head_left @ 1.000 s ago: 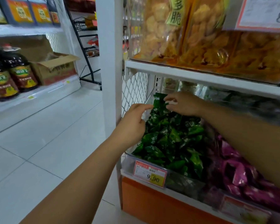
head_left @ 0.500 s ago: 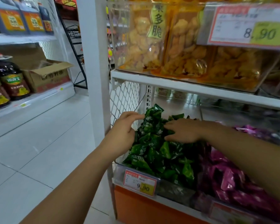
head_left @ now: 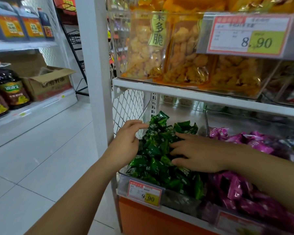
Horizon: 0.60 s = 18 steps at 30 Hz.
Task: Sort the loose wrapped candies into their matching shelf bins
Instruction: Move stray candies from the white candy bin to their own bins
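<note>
A heap of green wrapped candies (head_left: pixel 157 150) fills the clear bin (head_left: pixel 124 184) at the left end of the lower shelf. To its right lies a pile of magenta wrapped candies (head_left: pixel 241 189) in the neighbouring bin. My left hand (head_left: pixel 126 146) rests against the left side of the green heap, fingertips touching the top candies. Flat on the right side of the green heap lies my right hand (head_left: pixel 197 155), fingers spread, pointing left. Neither hand visibly grips a candy.
A white shelf board (head_left: pixel 185 95) hangs close above the bins, carrying clear bins of yellow snack bags (head_left: pixel 146 48). A white upright post (head_left: pixel 93 65) stands left of the bin. Price tag (head_left: pixel 144 192) clips on the bin front. Oil bottles (head_left: pixel 12 94) and a cardboard box (head_left: pixel 49 82) line the far shelf across the aisle.
My right hand came down from the top back of the green heap onto its right flank. My left hand stayed at the heap's left side. The camera view tilted upward.
</note>
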Tool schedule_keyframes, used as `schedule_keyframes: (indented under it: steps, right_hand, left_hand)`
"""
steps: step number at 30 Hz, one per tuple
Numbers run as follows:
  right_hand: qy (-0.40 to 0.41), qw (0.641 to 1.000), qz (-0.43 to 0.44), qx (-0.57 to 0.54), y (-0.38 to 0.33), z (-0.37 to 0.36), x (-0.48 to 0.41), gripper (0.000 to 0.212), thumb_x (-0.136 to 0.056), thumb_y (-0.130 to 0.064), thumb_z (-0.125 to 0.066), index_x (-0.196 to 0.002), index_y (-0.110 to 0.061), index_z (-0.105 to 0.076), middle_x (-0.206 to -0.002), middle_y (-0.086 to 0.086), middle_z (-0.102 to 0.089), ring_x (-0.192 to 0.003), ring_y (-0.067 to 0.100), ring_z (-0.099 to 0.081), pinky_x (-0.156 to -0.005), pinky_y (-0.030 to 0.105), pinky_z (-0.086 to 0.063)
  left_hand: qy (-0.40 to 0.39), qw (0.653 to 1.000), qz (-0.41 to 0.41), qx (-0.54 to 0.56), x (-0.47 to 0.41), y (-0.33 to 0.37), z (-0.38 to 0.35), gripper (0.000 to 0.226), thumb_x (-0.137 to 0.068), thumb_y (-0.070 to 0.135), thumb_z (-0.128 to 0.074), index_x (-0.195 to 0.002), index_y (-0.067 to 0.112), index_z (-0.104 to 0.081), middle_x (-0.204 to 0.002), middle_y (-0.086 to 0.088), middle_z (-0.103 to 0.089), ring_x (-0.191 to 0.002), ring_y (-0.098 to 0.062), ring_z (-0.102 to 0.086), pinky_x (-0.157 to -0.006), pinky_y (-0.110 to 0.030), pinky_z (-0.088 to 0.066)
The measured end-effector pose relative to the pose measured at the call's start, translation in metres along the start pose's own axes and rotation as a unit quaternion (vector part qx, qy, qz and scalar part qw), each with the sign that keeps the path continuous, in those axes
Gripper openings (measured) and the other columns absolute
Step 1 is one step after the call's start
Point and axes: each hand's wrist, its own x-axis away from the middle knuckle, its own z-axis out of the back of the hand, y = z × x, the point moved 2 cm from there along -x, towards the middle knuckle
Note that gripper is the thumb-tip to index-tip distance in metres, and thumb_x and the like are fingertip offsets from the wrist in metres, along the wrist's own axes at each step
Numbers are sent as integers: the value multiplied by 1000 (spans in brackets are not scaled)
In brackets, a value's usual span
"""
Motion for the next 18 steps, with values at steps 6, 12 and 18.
schedule_keyframes:
  steps: [6, 12, 18]
  right_hand:
    - [-18, 999, 33, 18, -22, -10, -8, 68, -92, -61, -38, -146, -48, 1, -155, -12, 22, -143, 14, 20, -115, 55, 8]
    - [-40, 998, -28, 27, 18, -3, -58, 70, -90, -61, -43, -147, -48, -3, -156, -11, 22, -145, 20, 17, -115, 59, -2]
    - [20, 995, -101, -20, 56, 4, -74, 72, -93, -56, -42, -148, -44, 4, -160, 0, 6, -147, 28, 1, -116, 53, -15]
  left_hand:
    - [5, 1000, -3, 5, -1, 0, -1, 55, -89, -13, -36, -123, 25, -56, -133, 7, -40, -92, -1, -48, -63, -2, -36]
    - [-7, 1000, 5, -1, -1, 1, 2, 56, -88, -13, -34, -126, 23, -55, -135, 8, -38, -103, 7, -39, -73, 9, -26]
    - [-14, 999, 19, 31, -2, 0, 4, 56, -91, -10, -34, -129, 27, -50, -129, 16, -37, -83, 16, -45, -70, 0, -35]
